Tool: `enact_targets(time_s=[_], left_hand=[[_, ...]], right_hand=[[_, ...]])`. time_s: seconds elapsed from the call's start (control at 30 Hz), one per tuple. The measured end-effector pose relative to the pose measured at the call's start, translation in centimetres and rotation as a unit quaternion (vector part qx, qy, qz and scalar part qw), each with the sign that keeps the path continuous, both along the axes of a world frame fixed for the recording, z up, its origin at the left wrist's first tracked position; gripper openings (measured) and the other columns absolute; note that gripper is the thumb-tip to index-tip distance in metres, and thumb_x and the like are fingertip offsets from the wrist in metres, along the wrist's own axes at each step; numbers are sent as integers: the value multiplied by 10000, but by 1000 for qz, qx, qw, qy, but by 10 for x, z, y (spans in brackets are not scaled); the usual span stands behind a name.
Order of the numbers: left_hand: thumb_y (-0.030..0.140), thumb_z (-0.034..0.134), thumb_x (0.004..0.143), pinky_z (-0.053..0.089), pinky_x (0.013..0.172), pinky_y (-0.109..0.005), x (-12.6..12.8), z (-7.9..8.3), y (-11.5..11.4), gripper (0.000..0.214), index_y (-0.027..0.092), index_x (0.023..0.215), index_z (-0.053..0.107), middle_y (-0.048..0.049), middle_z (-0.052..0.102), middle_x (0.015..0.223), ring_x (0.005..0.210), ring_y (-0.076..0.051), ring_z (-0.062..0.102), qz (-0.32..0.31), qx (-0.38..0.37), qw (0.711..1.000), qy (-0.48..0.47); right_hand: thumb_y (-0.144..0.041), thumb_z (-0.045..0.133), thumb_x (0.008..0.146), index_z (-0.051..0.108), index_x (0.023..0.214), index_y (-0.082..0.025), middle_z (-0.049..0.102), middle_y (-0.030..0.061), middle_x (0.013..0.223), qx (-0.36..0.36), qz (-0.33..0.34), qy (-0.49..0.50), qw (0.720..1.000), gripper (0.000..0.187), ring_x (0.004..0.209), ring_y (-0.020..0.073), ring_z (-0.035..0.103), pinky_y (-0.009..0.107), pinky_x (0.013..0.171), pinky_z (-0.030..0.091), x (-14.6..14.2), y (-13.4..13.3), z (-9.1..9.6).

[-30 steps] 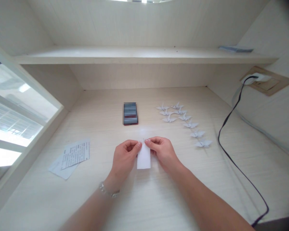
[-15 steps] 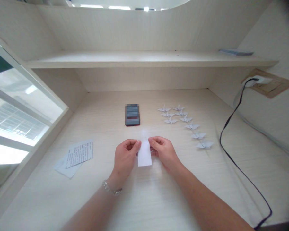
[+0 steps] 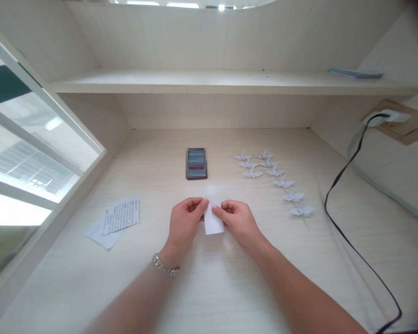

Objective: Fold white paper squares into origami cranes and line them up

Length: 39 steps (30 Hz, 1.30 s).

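Observation:
A narrow white strip of folded paper [image 3: 214,222] is held upright between my two hands, above the middle of the desk. My left hand [image 3: 187,218] pinches its left edge between thumb and fingers. At the right edge, my right hand [image 3: 239,218] grips the paper, its thumb pressed flat on the front face. The fingers behind the paper are partly hidden. Beyond my right hand, several white origami cranes [image 3: 283,183] stand on the desk in an uneven double row that trails toward me.
Two loose paper sheets [image 3: 121,215], one printed, overlap at left. A dark blurred rectangular object [image 3: 196,163] lies behind my hands. A black cable [image 3: 344,239] runs from the wall socket [image 3: 400,121] down the right side. Overhead, a shelf [image 3: 195,88] spans the desk, beside a window [image 3: 31,139].
My right thumb has moved from the paper's right edge onto its front face. The whole view has shifted slightly; the cranes and sheets keep their places on the desk.

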<state>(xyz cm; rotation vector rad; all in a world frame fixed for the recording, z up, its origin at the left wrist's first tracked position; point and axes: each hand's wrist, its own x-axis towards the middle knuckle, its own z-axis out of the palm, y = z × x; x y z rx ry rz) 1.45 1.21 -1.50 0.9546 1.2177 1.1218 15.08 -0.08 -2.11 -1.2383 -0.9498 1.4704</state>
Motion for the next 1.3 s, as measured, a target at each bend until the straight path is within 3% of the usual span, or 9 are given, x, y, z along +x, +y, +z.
enact_targets(time_s=[0.3, 0.53, 0.73, 0.9, 1.13, 1.3], left_hand=[[406, 646, 666, 391, 484, -205, 1, 5, -5, 276, 132, 693, 650, -24, 618, 611, 524, -103, 512, -104, -5, 994, 39], [405, 623, 686, 379, 469, -204, 1, 3, -4, 280, 126, 683, 630, -14, 584, 571, 505, -101, 492, -104, 10, 991, 78], [403, 638, 671, 387, 469, -207, 0, 2, -2, 278, 125, 689, 623, -7, 579, 553, 494, -101, 497, -62, 21, 994, 93], [394, 644, 670, 374, 453, -202, 0, 1, -2, 270, 125, 688, 621, 0, 569, 530, 478, -96, 489, -43, 34, 995, 85], [352, 660, 671, 434, 540, -228, -1, -1, -1, 258, 117, 769, 625, -39, 631, 679, 593, -127, 564, -52, 27, 998, 11], [286, 744, 577, 432, 535, -228, -3, 1, -2, 323, 135, 840, 634, -36, 645, 741, 608, -131, 571, -53, 30, 998, 8]], right_hand=[[-405, 691, 633, 607, 644, -157, 574, -4, 539, 27, -40, -24, 999, 262, 458, 104, 459, 226, 422, 307, 9, 4, -2], [-417, 696, 620, 603, 651, -149, 574, -9, 542, 21, -41, -24, 999, 285, 466, 107, 476, 228, 433, 339, 7, 5, -3], [-429, 637, 680, 601, 661, -138, 563, -4, 559, 9, -3, -54, 999, 294, 481, 100, 474, 216, 436, 365, 7, 5, -1], [-416, 610, 709, 601, 700, -144, 556, -6, 571, 27, -26, -85, 996, 273, 495, 100, 487, 202, 430, 378, 5, 3, 3], [-364, 599, 724, 568, 642, -142, 518, -19, 501, 2, 58, -102, 993, 239, 424, 78, 447, 198, 409, 325, 9, 0, 8], [-322, 599, 720, 575, 631, -141, 495, -19, 476, -7, 161, -132, 978, 203, 432, 82, 435, 200, 407, 291, 15, -4, 12]])
